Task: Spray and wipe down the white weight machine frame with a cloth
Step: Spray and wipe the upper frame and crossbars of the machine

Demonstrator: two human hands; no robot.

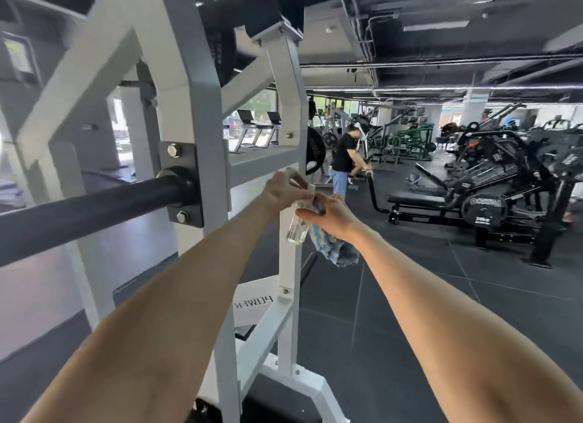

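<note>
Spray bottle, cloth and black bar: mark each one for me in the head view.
spray bottle (pixel 297 230): head view, on its clear lower body.
cloth (pixel 335 251): head view, on the bunched blue fabric hanging lowest.
black bar (pixel 94 208): head view, on its rounded side, about mid-length.

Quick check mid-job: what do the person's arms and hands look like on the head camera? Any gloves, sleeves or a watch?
Both arms are bare along all that shows: no sleeve on the left forearm or the right forearm. The left hand and the right hand are ungloved. No watch, band or ring is visible.
</note>
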